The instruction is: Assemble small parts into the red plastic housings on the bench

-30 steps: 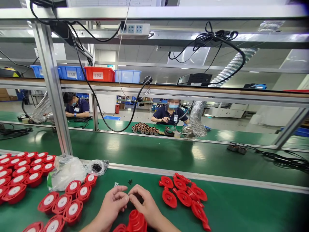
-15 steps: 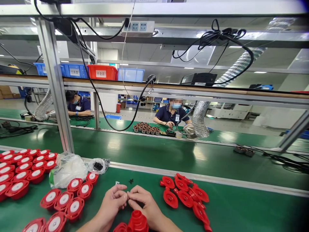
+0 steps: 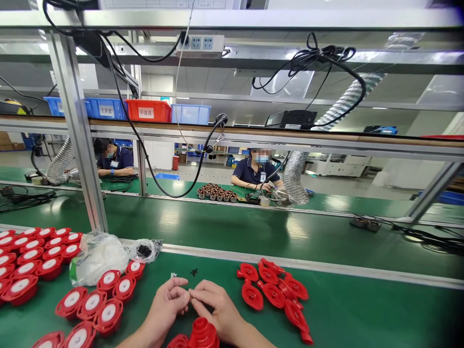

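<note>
My left hand and my right hand meet at the fingertips over the green bench. Both are closed in a pinch, and whatever sits between the fingers is too small to make out. Just below them stands a red plastic housing, with another red part at its left. Beyond the fingers lie a few small white pieces and some small black pieces. A loose group of red plastic covers rests to the right of my right hand.
Rows of red parts with white discs cover the bench's left side. A clear plastic bag and a smaller bag with black pieces lie behind them. A metal post rises at left. Two people work across the line.
The whole view has shifted slightly, with the scene sliding a little left. My hands keep the same fingertip-to-fingertip pinch.
</note>
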`<state>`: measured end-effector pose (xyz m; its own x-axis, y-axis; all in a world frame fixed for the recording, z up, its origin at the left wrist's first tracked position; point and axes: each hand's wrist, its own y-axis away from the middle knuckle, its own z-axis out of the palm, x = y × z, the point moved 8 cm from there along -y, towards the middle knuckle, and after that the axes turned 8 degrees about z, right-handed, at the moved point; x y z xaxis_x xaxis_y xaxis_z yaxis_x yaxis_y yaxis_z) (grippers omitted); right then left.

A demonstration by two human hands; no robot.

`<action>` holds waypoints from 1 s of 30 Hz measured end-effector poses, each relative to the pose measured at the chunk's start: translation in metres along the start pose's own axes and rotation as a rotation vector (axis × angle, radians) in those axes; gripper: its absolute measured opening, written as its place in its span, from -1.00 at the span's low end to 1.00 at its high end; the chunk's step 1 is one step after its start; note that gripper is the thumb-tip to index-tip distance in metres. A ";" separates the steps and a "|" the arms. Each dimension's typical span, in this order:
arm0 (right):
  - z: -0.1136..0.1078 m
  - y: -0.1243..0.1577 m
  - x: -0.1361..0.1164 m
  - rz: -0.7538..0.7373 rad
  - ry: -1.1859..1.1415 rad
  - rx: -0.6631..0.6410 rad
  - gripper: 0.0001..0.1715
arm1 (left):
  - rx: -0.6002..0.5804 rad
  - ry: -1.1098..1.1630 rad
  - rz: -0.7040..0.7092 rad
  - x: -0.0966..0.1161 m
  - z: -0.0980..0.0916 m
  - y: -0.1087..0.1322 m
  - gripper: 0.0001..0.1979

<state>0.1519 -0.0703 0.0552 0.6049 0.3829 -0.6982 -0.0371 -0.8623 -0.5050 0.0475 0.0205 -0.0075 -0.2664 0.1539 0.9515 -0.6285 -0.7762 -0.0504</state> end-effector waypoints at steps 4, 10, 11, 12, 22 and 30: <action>-0.006 -0.002 0.014 0.100 -0.103 0.096 -0.73 | -0.004 -0.055 -0.026 0.001 0.001 0.002 -0.23; -0.024 -0.004 0.054 0.360 -0.190 0.249 -0.53 | -0.300 -0.199 0.135 0.020 0.032 0.027 -0.32; -0.027 -0.004 0.058 0.378 -0.202 0.263 -0.50 | -0.356 -0.221 0.109 0.018 0.037 0.033 -0.33; -0.028 -0.003 0.061 0.389 -0.209 0.274 -0.49 | -0.391 -0.236 0.072 0.015 0.040 0.037 -0.35; -0.021 0.003 0.017 0.127 -0.095 0.279 -0.73 | -0.104 0.311 -0.143 0.008 0.021 0.016 -0.42; -0.010 0.002 0.005 0.024 -0.068 0.202 -0.80 | -0.043 0.351 -0.231 -0.015 0.025 0.015 -0.31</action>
<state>0.1629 -0.0736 0.0552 0.5473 0.3899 -0.7406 -0.2138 -0.7904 -0.5741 0.0598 -0.0089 -0.0147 -0.3427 0.5258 0.7785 -0.7291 -0.6715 0.1325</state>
